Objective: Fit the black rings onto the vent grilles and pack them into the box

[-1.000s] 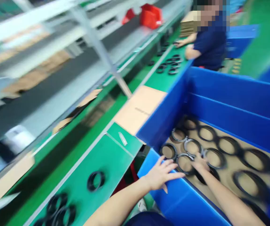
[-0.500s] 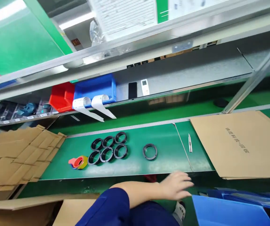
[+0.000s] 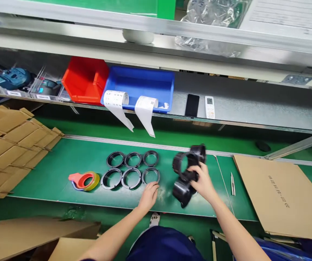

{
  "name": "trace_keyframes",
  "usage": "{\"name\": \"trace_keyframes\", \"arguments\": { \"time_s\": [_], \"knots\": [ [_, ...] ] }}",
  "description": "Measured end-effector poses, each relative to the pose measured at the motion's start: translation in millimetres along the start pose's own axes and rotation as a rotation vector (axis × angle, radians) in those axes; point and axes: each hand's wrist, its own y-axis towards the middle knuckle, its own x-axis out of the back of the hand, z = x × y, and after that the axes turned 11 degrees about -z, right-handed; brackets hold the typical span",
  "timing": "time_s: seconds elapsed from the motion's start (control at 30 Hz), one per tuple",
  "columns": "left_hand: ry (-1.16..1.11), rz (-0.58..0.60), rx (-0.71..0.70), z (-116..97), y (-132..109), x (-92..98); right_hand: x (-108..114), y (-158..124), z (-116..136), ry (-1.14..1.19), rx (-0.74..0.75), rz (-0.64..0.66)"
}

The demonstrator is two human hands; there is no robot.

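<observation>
My right hand [image 3: 202,181] is closed round a bunch of black plastic rings [image 3: 186,170], held just above the green bench mat [image 3: 63,163]. My left hand [image 3: 149,194] rests on the mat with its fingers bent down, next to the lower right ring of a two-row group of black rings [image 3: 132,168]. It holds nothing that I can see.
A red and yellow tape dispenser [image 3: 84,180] lies left of the rings. Flattened cardboard boxes [image 3: 6,145] are stacked at the left, a cardboard sheet [image 3: 283,195] lies at the right, with a small knife [image 3: 232,183] beside it. Red bin [image 3: 85,79] and blue bin [image 3: 139,85] stand on the shelf.
The view has swung from the blue crate back to the bench. My right hand now brings a bunch of rings over the mat where a single ring lay; my left hand has reached the laid-out rings.
</observation>
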Motion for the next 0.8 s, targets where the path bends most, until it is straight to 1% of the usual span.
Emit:
{"name": "trace_keyframes", "arguments": {
  "time_s": [0.07,0.1,0.17,0.23,0.3,0.37,0.43,0.5,0.57,0.63,0.7,0.73,0.8],
  "knots": [
    [0.026,-0.076,0.067,12.5,-21.9,20.7,-44.7,37.5,18.3,0.060,-0.003,0.159],
    [0.046,-0.116,0.110,19.0,-33.8,31.0,-65.3,53.0,23.2,0.057,-0.015,0.210],
    [0.091,-0.187,0.205,31.8,-57.8,50.8,-96.8,73.5,23.8,0.008,-0.047,0.291],
    [0.119,-0.219,0.290,42.4,-78.5,67.9,-113.5,79.8,14.8,-0.051,-0.083,0.358],
    [0.123,-0.226,0.353,48.3,-92.2,80.5,-119.5,77.0,2.4,-0.119,-0.127,0.436],
    [0.111,-0.219,0.390,48.4,-96.2,87.2,-121.4,71.6,-7.2,-0.185,-0.164,0.506],
    [0.090,-0.204,0.402,43.6,-89.7,87.5,-124.1,68.2,-10.9,-0.237,-0.189,0.563],
    [0.068,-0.179,0.393,35.9,-73.8,82.2,-127.8,68.1,-8.5,-0.263,-0.198,0.613],
    [0.047,-0.148,0.355,27.1,-50.8,73.1,-128.8,69.7,-1.0,-0.264,-0.193,0.657],
    [0.024,-0.103,0.280,16.9,-25.1,61.8,-121.2,69.7,9.9,-0.254,-0.182,0.676],
    [-0.006,-0.047,0.181,4.3,-1.9,49.3,-99.8,64.8,21.8,-0.235,-0.180,0.655],
    [-0.021,-0.019,0.130,-2.9,7.7,42.3,-83.1,60.3,27.1,-0.218,-0.191,0.629],
    [-0.051,0.046,0.033,-18.3,23.2,25.6,-37.6,48.2,33.8,-0.159,-0.178,0.578]
  ]
}}
